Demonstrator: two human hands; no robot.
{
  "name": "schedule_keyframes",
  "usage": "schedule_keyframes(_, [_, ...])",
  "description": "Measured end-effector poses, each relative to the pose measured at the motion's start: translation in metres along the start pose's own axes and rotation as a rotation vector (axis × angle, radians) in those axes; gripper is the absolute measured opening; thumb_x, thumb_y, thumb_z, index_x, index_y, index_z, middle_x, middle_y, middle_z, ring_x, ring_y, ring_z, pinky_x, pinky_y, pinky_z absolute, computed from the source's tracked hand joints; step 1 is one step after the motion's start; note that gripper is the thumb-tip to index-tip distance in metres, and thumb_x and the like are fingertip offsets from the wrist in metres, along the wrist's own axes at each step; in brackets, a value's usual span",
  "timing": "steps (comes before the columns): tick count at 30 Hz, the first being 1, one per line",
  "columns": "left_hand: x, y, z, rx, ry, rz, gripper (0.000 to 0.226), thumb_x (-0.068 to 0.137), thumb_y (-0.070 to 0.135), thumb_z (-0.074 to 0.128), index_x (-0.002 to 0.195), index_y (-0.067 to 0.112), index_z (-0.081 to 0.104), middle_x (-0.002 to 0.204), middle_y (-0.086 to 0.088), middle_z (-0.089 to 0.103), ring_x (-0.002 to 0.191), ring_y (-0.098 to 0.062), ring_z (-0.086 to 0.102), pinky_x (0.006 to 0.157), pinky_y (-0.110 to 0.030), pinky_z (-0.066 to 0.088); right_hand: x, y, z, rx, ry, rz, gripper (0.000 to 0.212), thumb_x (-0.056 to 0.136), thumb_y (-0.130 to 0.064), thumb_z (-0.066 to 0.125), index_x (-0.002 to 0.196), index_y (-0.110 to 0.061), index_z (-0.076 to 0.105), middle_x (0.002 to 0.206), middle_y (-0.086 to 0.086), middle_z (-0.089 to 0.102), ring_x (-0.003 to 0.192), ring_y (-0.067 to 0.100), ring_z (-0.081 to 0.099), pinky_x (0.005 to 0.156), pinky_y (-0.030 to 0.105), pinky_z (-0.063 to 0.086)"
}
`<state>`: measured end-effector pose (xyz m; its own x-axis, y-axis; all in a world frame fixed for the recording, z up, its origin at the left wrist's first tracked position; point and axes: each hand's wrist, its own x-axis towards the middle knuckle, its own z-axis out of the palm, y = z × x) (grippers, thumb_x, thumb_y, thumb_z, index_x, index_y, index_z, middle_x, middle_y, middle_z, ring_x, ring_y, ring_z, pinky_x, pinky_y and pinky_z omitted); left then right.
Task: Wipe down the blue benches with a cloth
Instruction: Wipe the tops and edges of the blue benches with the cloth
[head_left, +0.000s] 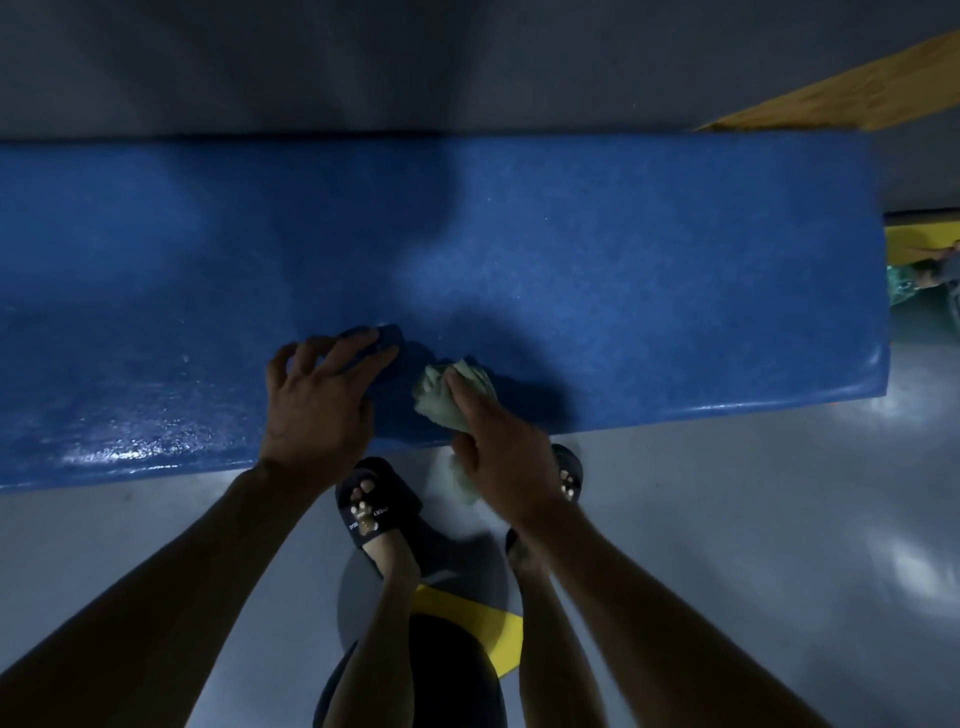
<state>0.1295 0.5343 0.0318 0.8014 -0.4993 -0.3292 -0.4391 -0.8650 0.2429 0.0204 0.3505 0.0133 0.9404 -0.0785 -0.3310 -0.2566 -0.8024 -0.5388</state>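
two hands at the near edge of the blue tabletop (623, 260)

dark slippers (371, 512) stand on the grey floor (727, 519) below – left hand (317, 410) rests flat, fingers spread; right hand (498, 447) grips a pale green cloth (447, 400) bunched on the near edge.

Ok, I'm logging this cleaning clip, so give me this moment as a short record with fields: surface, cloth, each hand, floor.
surface: blue bench, glossy sheen on its left part
cloth: pale green cloth, bunched, on the bench's near edge
right hand: right hand grips the cloth
left hand: left hand rests on the bench, fingers spread, holding nothing
floor: grey floor; feet in dark slippers
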Motion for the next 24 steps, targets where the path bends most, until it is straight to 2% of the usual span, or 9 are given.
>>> schedule_keyframes(2, [0.001,-0.002,0.000,-0.025,0.013,0.008,0.062,0.073,0.022,0.048,0.134,0.032,0.057,0.143,0.006,0.051,0.118,-0.032,0.049,0.102,-0.052,0.031,-0.004,0.034,-0.025,-0.056,0.006,0.049,0.067,0.086,-0.026,0.053,0.150,-0.031,0.033,0.136,0.009,0.057,0.097,0.035,0.067,0.078,0.040,0.055])
schedule_keyframes(5, [0.001,-0.003,0.000,-0.042,0.026,0.019,0.061,0.074,0.020,0.047,0.134,0.032,0.057,0.143,0.007,0.052,0.117,-0.032,0.049,0.102,-0.053,0.032,-0.018,0.096,-0.071,-0.077,0.208,0.249,0.062,0.084,-0.024,0.052,0.146,-0.025,0.044,0.126,0.012,0.064,0.107,0.033,0.063,0.088,0.032,0.047])
schedule_keyframes(7, [0.000,-0.003,0.001,-0.047,0.033,0.016,0.061,0.075,0.020,0.047,0.134,0.033,0.057,0.143,0.008,0.051,0.116,-0.031,0.049,0.102,-0.053,0.033,-0.028,0.124,-0.092,-0.078,0.308,0.393,0.058,0.088,-0.022,0.054,0.145,-0.024,0.045,0.124,0.016,0.064,0.106,0.037,0.063,0.089,0.036,0.048])
schedule_keyframes(10, [0.000,-0.004,0.003,-0.039,0.011,0.021,0.060,0.078,0.022,0.043,0.137,0.034,0.053,0.145,0.009,0.049,0.117,-0.030,0.048,0.102,-0.053,0.033,-0.023,0.117,-0.078,-0.039,0.407,0.612,0.060,0.090,-0.022,0.057,0.148,-0.028,0.039,0.125,0.020,0.063,0.107,0.041,0.062,0.092,0.040,0.049])
schedule_keyframes(13, [0.000,-0.008,0.005,-0.020,-0.026,0.018,0.061,0.081,0.027,0.036,0.140,0.035,0.048,0.148,0.010,0.045,0.119,-0.028,0.045,0.105,-0.053,0.030,-0.006,0.061,-0.033,0.082,0.453,0.682,0.065,0.089,-0.032,0.048,0.152,-0.026,0.031,0.124,0.021,0.063,0.104,0.041,0.062,0.087,0.038,0.048])
schedule_keyframes(16, [0.000,-0.009,0.004,-0.027,-0.047,0.018,0.063,0.081,0.030,0.029,0.141,0.035,0.048,0.149,0.010,0.044,0.120,-0.028,0.045,0.107,-0.054,0.029,-0.001,0.000,0.007,0.153,0.406,0.549,0.066,0.090,-0.018,0.056,0.151,-0.025,0.033,0.123,0.014,0.065,0.097,0.037,0.066,0.077,0.037,0.052])
schedule_keyframes(20, [0.003,-0.011,0.004,-0.053,-0.039,0.021,0.065,0.077,0.026,0.031,0.139,0.035,0.050,0.147,0.009,0.047,0.116,-0.029,0.046,0.106,-0.055,0.030,0.004,-0.053,0.038,0.119,0.150,0.230,0.066,0.093,-0.017,0.052,0.153,-0.016,0.025,0.156,0.009,0.033,0.128,0.033,0.052,0.087,0.043,0.057])
schedule_keyframes(22, [0.005,-0.012,0.004,-0.052,-0.024,0.026,0.062,0.078,0.022,0.040,0.138,0.035,0.053,0.145,0.009,0.049,0.115,-0.028,0.046,0.104,-0.056,0.031,0.009,-0.057,0.037,0.082,0.048,0.141,0.064,0.095,-0.021,0.051,0.153,-0.016,0.025,0.155,0.010,0.035,0.123,0.032,0.056,0.088,0.042,0.057])
schedule_keyframes(24, [0.005,-0.012,0.004,-0.057,-0.014,0.032,0.061,0.078,0.022,0.043,0.136,0.034,0.055,0.144,0.008,0.051,0.114,-0.029,0.047,0.104,-0.057,0.032,0.011,-0.044,0.022,0.029,-0.060,0.035,0.064,0.095,-0.026,0.052,0.153,-0.019,0.025,0.149,0.011,0.044,0.107,0.033,0.065,0.083,0.043,0.058])
